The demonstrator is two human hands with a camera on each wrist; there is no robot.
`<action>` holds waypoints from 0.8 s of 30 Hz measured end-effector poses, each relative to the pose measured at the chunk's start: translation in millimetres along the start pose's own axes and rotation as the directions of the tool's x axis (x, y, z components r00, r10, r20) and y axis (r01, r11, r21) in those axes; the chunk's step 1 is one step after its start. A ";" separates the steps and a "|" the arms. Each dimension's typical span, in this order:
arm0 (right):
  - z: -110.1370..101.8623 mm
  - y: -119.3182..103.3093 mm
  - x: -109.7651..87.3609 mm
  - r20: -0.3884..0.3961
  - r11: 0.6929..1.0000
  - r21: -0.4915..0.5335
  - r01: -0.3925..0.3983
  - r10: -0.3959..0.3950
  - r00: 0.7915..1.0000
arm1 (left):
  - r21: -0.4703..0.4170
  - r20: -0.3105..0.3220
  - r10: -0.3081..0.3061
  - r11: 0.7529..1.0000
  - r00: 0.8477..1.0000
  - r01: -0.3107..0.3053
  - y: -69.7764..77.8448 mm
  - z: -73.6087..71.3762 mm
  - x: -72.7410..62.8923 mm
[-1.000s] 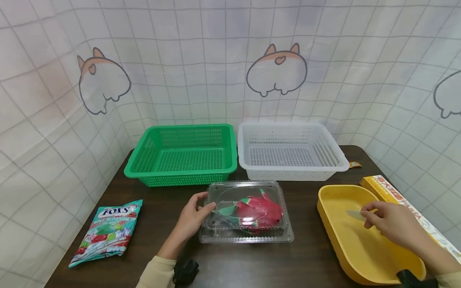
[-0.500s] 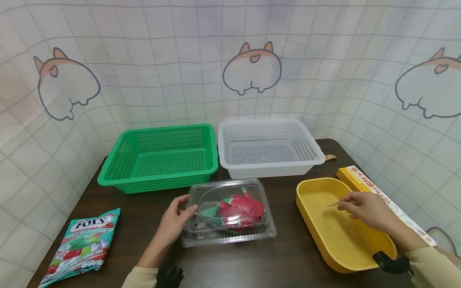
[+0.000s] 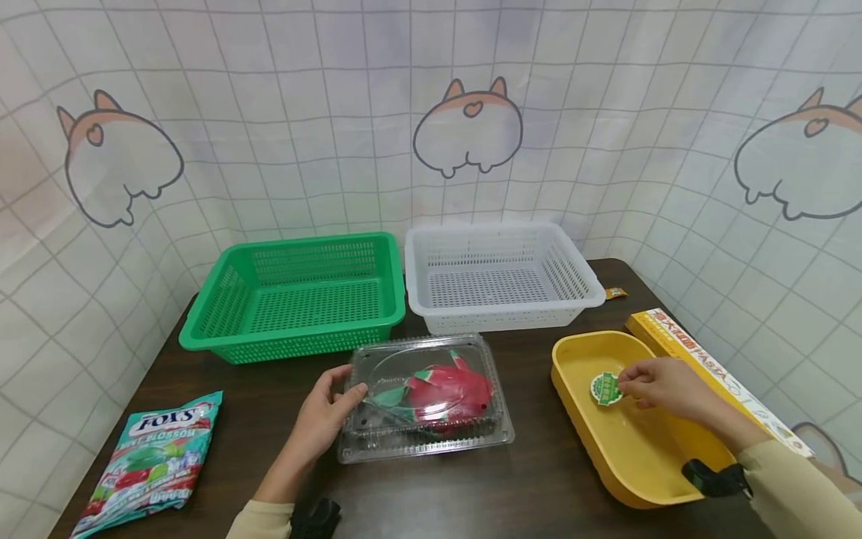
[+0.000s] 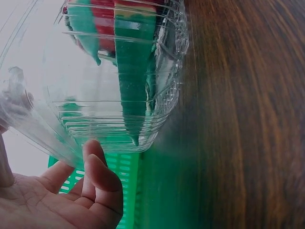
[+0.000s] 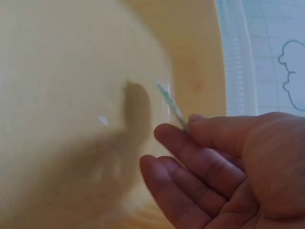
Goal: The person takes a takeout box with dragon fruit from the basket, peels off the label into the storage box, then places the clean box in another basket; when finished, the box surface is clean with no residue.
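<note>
A clear plastic clamshell box lies on the dark table with a red-and-green dragon fruit inside. My left hand grips the box by its left side, thumb on top; the left wrist view has its fingers at the box's end. Over the yellow tray, my right hand pinches a round green-and-white sticker with lettering between thumb and forefinger. Seen from the right wrist, the sticker is nearly edge-on, above the tray floor.
Behind the clamshell stand a green basket and a white basket. A bag of Fox's sweets lies at the left. Right of the tray is a long yellow-and-white pasta box; a small orange packet sits by the white basket.
The head view has swung right, so everything appears further left. In my right hand the sticker has turned from a thin edge to its green printed face. My left hand stays on the box.
</note>
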State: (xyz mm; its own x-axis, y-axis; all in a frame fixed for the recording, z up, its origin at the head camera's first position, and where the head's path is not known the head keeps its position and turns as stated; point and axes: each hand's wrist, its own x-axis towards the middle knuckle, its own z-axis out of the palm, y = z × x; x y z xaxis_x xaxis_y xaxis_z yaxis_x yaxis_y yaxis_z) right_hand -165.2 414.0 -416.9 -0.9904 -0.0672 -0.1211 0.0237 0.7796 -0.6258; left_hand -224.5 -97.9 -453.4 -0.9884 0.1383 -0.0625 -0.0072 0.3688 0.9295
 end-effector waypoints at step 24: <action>5.8 6.2 -4.7 0.109 0.997 -0.078 -0.010 0.018 0.994 | 0.009 0.036 0.008 1.000 0.999 -0.008 -0.9 -1.3 0.1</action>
State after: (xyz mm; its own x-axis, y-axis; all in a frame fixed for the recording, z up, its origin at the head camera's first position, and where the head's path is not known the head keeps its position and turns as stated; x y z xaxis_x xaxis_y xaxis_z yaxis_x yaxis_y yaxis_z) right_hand -159.6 415.5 -424.6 -0.9689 -0.1207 -0.2162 0.0227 0.8263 -0.5628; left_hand -224.8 -99.4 -453.7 -0.9823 0.1741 -0.0685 0.0021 0.3763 0.9265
